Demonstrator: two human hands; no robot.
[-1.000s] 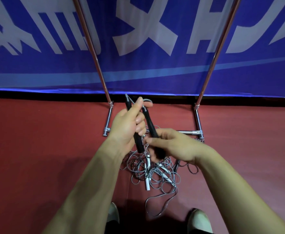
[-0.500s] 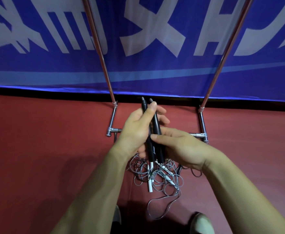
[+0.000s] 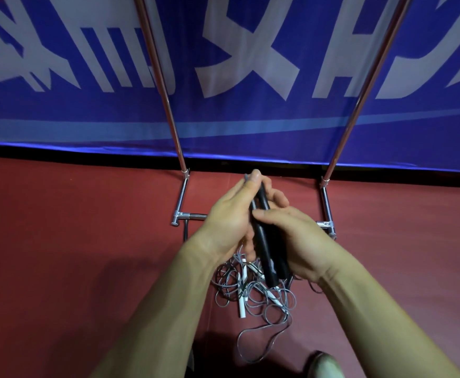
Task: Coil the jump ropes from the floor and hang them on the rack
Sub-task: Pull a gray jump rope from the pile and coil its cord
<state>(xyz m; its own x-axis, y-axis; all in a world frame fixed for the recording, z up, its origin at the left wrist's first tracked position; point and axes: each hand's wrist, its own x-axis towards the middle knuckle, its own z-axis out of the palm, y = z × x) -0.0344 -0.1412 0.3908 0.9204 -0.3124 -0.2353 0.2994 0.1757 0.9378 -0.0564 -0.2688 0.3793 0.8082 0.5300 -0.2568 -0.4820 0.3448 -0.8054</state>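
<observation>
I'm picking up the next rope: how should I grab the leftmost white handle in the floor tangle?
Pinch the white handle at its near end, coming from above. It lies flat on the floor, and that end pokes clear of the grey cord loops, so your grip likely misses the tangle.

Blue banner (image 3: 250,115) across the back wall, large white characters, a paler blue stripe low down. Black strip (image 3: 86,153) under its lower edge. Pale shoe toe (image 3: 323,364) at bottom edge, right of centre.
</observation>
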